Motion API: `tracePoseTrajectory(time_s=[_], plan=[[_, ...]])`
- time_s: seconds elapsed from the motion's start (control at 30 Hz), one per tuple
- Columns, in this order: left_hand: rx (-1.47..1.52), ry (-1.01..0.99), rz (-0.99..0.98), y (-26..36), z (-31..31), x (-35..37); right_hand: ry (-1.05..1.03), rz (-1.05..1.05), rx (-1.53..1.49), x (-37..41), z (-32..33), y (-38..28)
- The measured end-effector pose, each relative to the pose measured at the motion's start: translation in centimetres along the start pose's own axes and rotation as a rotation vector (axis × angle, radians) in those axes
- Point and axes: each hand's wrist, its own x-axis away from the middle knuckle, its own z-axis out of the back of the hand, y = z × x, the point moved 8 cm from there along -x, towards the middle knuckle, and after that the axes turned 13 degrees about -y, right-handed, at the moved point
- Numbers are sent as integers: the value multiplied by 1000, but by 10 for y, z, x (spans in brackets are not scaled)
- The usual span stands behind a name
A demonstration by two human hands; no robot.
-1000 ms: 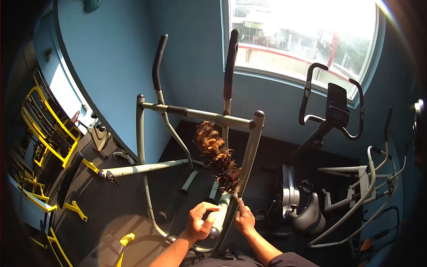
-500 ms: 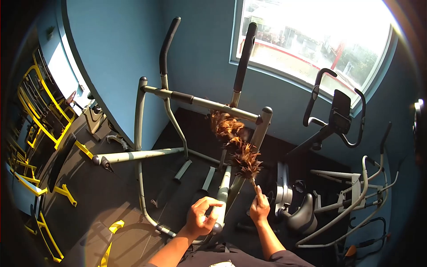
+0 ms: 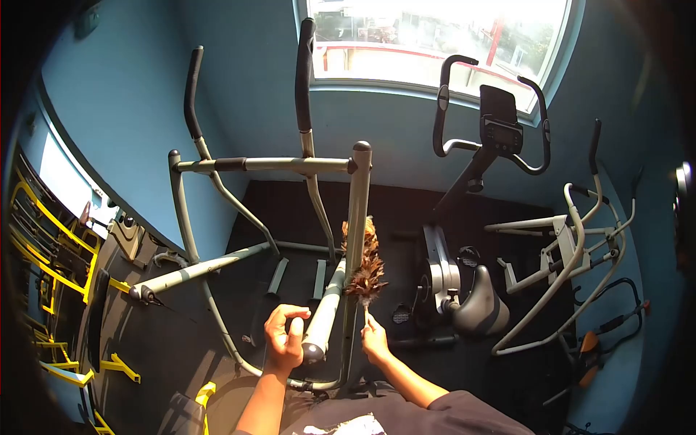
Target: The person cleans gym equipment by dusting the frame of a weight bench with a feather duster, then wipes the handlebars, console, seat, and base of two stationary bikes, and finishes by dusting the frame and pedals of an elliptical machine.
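Note:
A brown feather duster (image 3: pixel 368 264) stands upright against the right side of the elliptical frame's pale upright post (image 3: pixel 358 203), partly hidden behind it. Its short handle is in my right hand (image 3: pixel 375 342), fingers wrapped round it. My left hand (image 3: pixel 286 337) is raised just left of the rounded end of the frame's low pale tube (image 3: pixel 325 315). Its fingers are curled and the thumb stands apart from them; nothing shows between them. The machine's two black-gripped levers rise beyond, one of them (image 3: pixel 304 80) in front of the window.
An exercise bike with a black seat (image 3: pixel 482 308) and console (image 3: pixel 500 123) stands to the right. Beyond it is another pale-framed machine (image 3: pixel 562 246). Yellow-framed equipment (image 3: pixel 94 268) lines the left side. A bright window (image 3: pixel 435 43) is in the blue wall.
The view has turned, so the machines sit further left. The duster has moved from below the top crossbar to the right side of the upright post. My left hand has come off the low tube.

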Motion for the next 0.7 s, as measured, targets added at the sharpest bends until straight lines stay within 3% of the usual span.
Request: tracePoseTrajectory(time_s=[0.03, 0.1, 0.17, 0.23, 0.3, 0.43, 0.5, 0.57, 0.63, 0.7], plan=[[5, 3, -4, -2, 0, -1, 36, -107, -93, 20, -14, -22], [-2, -18, -7, -2, -1, -6, 75, -47, -170, 22, -18, -35], [18, -28, 20, -8, -2, -1, 83, 330, 32, 24, -16, -60], [46, -76, 42, -13, -5, 0, 239, 399, 358, 9, 5, -38], [52, -61, 23, -9, -5, -1, 217, 228, 522, 23, 19, -29], [59, -46, 42, -7, -5, 1, 300, 482, 560, 84, 23, -44], [51, -32, 25, -8, -3, 0, 369, 636, 621, 86, 28, -81], [40, -23, 37, -10, -2, 2, 311, 723, 726, 70, 28, -125], [54, -27, 21, -5, -4, 0, 258, 691, 967, 48, 31, -154], [34, -32, 7, -9, -3, 1, 185, 373, 1238, 42, 41, -155]])
